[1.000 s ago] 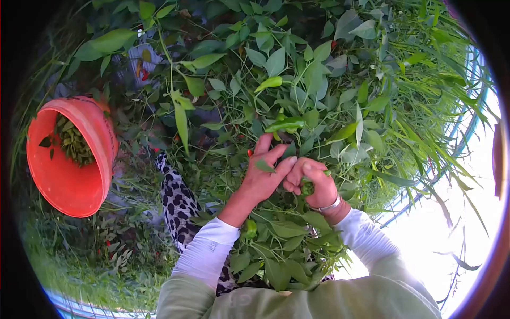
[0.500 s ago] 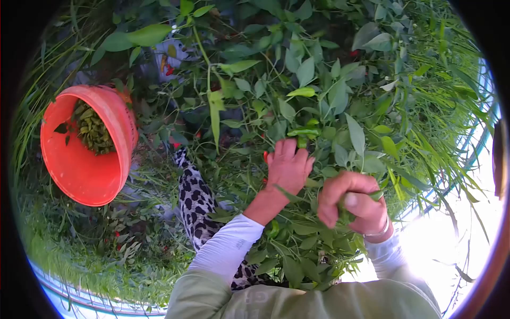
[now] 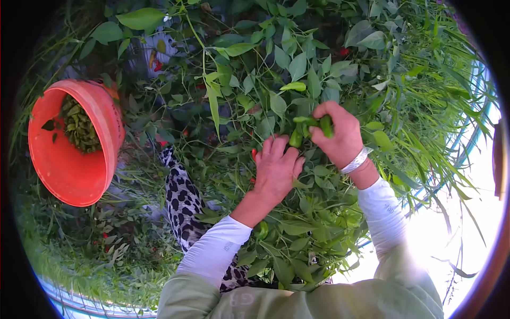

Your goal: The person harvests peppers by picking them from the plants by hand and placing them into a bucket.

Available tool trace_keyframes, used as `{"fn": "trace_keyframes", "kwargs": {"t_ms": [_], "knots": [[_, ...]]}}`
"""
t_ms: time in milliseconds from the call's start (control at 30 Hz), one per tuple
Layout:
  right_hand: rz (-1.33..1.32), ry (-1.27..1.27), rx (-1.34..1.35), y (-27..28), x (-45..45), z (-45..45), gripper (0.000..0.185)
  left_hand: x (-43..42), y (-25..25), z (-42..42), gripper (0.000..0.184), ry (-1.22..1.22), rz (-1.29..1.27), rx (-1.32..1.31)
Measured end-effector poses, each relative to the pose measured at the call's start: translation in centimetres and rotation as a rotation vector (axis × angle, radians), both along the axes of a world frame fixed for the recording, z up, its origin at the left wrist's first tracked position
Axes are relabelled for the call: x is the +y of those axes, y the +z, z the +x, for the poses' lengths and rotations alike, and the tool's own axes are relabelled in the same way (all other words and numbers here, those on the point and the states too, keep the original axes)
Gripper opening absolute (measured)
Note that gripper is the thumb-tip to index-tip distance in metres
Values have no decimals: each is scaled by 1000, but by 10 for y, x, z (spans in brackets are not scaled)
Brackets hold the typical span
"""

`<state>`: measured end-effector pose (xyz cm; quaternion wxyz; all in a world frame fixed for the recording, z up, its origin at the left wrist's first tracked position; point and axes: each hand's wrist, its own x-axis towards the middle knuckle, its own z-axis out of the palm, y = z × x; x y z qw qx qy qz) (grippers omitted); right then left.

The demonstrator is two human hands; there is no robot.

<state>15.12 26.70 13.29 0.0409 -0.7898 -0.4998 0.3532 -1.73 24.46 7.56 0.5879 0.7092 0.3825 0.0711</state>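
Note:
My right hand [image 3: 342, 139] is closed around a green chili pepper [image 3: 326, 126], which shows between thumb and fingers. More green peppers [image 3: 296, 139] hang just left of its fingertips, between my two hands. My left hand [image 3: 275, 169] rests in the leaves with its back up and its fingers curled downward. Its fingertips are hidden in the foliage, so what they grip cannot be made out. Another pale green pepper [image 3: 294, 86] sits higher among the leaves, and one more pepper [image 3: 262, 229] lies beside my left forearm.
An orange bucket [image 3: 74, 175], tilted toward me, has many green peppers [image 3: 81, 126] inside. My leg in spotted fabric [image 3: 183, 204] extends into the plants. Red peppers [image 3: 158, 65] show low in the foliage. Tall grass [image 3: 446, 111] borders the right side.
My right hand has moved up and forward, from near my body to the peppers beside my left hand. My left hand stays low in the leaves. The view has shifted slightly.

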Motion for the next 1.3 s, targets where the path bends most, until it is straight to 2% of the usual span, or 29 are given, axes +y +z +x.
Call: {"fn": "trace_keyframes", "kwargs": {"t_ms": [67, 100, 133, 200, 267, 333, 367, 400, 467, 500, 600, 633, 700, 767, 800, 867, 900, 933, 1000, 1067, 1133, 1167, 1233, 1267, 1300], "knots": [[-14, -546, 353, 7, -2, 8, 26, 4, 1, 1, 23, 26, 10, -13], [42, -683, 519, 9, -4, 13, 23, 5, 2, 0, 26, 17, -6, -24], [42, -684, 518, 10, -6, 16, 23, 6, 3, -1, 29, 6, -22, -34], [98, -710, 731, 10, -8, 18, 21, 10, 7, -1, 29, -31, -47, -27], [55, -699, 739, 12, -7, 14, 21, 10, 7, -2, 30, -68, -65, -21], [-44, -320, 626, 7, -6, 12, 23, 9, 3, -2, 34, -95, -77, -43], [9, -83, 463, 4, -2, 11, 26, 9, 3, -2, 34, -95, -75, -41], [9, -84, 466, 5, 3, 6, 26, 8, 3, -3, 35, -100, -68, -51], [-171, 64, 247, 7, 13, -3, 26, 7, 1, -2, 36, -109, -60, -60], [-230, 61, 160, 5, 12, -6, 28, 5, 0, -1, 36, -97, -64, -73], [-115, 50, 229, 3, 10, -1, 31, 4, 2, -1, 37, -99, -52, -55], [-101, -41, 271, 7, 10, 3, 30, 5, 1, -1, 37, -102, -42, -35], [-175, -587, 530, 18, 3, 14, 21, 7, 0, -1, 38, -99, -56, -26], [-76, -730, 884, 22, -5, 28, 20, 8, 3, -1, 39, -119, -60, -9], [-76, -731, 889, 24, -11, 29, 20, 11, 4, -3, 39, -121, -59, -5], [51, -1171, 1413, 34, -27, 37, 19, 11, 5, 0, 38, -148, -80, 31], [168, -1262, 1492, 44, -29, 47, 19, 9, 5, 2, 37, -178, -101, 74], [166, -1268, 1463, 52, -30, 55, 19, 7, 3, 4, 37, -177, -117, 53], [363, -1308, 1446, 65, -31, 67, 20, 4, 0, 4, 38, -85, -35, -24], [344, -1324, 1376, 68, -24, 61, 23, 5, 0, 4, 35, -78, -39, -30], [62, -1049, 1330, 62, -13, 56, 25, 6, -1, 5, 34, 2, -63, -117], [60, -1052, 1327, 60, -7, 48, 25, 4, -1, 5, 33, 19, -77, -109], [-99, -693, 785, 55, 9, 30, 32, 2, -2, 4, 33, 33, -44, -109], [-100, -695, 784, 49, 11, 22, 32, 2, -2, 4, 33, 48, -7, -113], [-131, -487, 532, 41, 12, 15, 34, 3, -2, 5, 33, 48, -9, -113]]}}
